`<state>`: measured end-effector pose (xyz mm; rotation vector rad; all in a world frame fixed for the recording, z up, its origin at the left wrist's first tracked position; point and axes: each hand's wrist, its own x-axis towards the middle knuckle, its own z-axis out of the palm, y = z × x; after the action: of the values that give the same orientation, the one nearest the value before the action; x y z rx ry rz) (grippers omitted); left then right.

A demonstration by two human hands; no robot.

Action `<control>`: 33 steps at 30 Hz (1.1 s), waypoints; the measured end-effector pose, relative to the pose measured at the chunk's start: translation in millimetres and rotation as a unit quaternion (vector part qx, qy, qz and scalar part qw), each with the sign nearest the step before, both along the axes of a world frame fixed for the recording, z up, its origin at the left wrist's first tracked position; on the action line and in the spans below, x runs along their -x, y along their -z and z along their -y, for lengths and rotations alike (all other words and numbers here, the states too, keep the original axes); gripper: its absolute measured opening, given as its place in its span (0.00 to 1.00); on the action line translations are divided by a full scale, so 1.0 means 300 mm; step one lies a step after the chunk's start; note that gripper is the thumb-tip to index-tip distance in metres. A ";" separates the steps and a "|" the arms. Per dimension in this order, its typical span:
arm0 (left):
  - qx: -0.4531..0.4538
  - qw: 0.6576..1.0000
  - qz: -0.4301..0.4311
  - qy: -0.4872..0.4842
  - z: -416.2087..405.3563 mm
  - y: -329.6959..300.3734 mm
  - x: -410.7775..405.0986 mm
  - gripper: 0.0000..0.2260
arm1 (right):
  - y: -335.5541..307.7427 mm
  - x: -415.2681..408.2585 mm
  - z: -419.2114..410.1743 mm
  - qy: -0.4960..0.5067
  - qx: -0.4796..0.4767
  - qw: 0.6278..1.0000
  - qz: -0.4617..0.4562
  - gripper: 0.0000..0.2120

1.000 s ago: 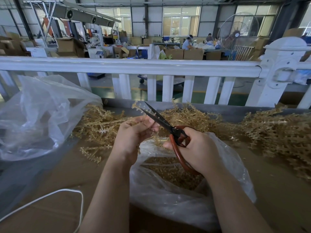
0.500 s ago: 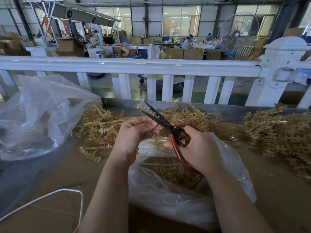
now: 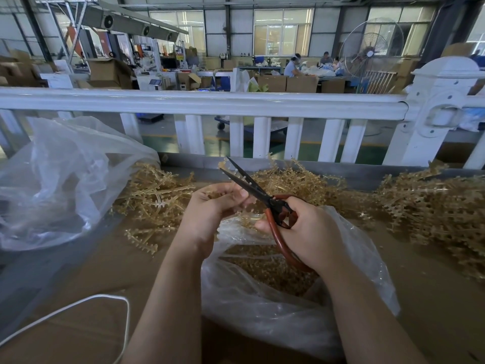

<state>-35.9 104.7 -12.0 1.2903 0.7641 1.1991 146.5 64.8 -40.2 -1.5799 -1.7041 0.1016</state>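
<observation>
Head view: left hand (image 3: 210, 208) sits at centre above the worktop (image 3: 433, 298), fingers curled tight round a tan plastic piece (image 3: 213, 195), which is mostly hidden by the fingers, so its shape is hard to tell. Right hand (image 3: 309, 232) is just beside it and grips the scissors (image 3: 262, 194) through the red-brown handle loops, thumb in the upper loop and the other fingers wrapped round the long lower loop. The dark blades are parted in a narrow V and point up and away to the left, their inner part right at the left fingertips. Both hands are over an open clear plastic bag (image 3: 262, 306) lying on the worktop, with small tan cut bits (image 3: 265, 266) inside it. A heap of tan branched plastic strips (image 3: 157, 198) lies behind and left of the hands, and a second, bigger heap (image 3: 433, 206) is well apart at right. A crumpled clear bag (image 3: 52, 185) sits at far left, touching the left heap. White cord (image 3: 105, 300) loops over the worktop near the left forearm. White railing (image 3: 210, 103) runs across behind the worktop, with the factory floor beyond it: cardboard boxes, a standing fan (image 3: 371, 48) and seated people far off, too small for detail.
</observation>
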 end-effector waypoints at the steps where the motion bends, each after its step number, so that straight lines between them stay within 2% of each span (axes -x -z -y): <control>1: -0.005 1.000 -0.008 -0.001 -0.001 0.001 0.001 0.03 | 0.003 -0.002 -0.002 0.002 -0.002 1.000 -0.002 0.31; 3: -0.005 1.000 -0.001 -0.005 -0.001 -0.002 0.005 0.07 | 0.007 -0.009 -0.005 0.006 -0.001 1.000 -0.006 0.31; 5: 0.014 0.999 0.041 -0.020 -0.009 -0.005 0.014 0.12 | 0.012 -0.018 -0.010 0.011 0.002 1.000 -0.007 0.32; 7: 0.026 0.996 0.068 -0.041 -0.015 -0.006 0.023 0.12 | 0.016 -0.022 -0.012 0.008 0.003 1.000 -0.010 0.32; 13: -0.009 0.993 -0.004 -0.114 -0.018 -0.004 0.043 0.06 | 0.018 -0.014 -0.004 -0.007 0.003 1.000 -0.015 0.32; 15: -0.031 0.993 -0.015 -0.112 -0.023 -0.006 0.055 0.03 | 0.017 -0.013 -0.004 -0.009 0.004 1.000 -0.010 0.34; 19: -0.060 0.992 -0.026 -0.108 -0.027 -0.004 0.064 0.06 | 0.016 -0.009 -0.003 -0.008 0.006 1.000 -0.003 0.37; 22: -0.049 0.995 -0.021 -0.082 -0.028 -0.003 0.059 0.02 | 0.013 -0.011 -0.003 -0.005 0.008 1.000 -0.002 0.35; 26: -0.063 0.996 -0.017 -0.056 -0.023 0.000 0.047 0.03 | 0.008 -0.006 -0.001 -0.007 0.015 1.000 -0.016 0.34; 29: -0.082 0.996 -0.015 -0.040 -0.019 0.000 0.041 0.07 | 0.001 -0.003 0.003 -0.013 0.020 1.000 -0.017 0.35; 33: -0.072 0.997 0.003 -0.028 -0.026 -0.001 0.042 0.10 | 0.001 -0.002 0.002 -0.016 0.026 0.999 -0.016 0.29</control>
<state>-48.6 112.6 -11.7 1.3896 0.7246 1.3227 147.1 64.2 -40.5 -1.5803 -1.7145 0.1871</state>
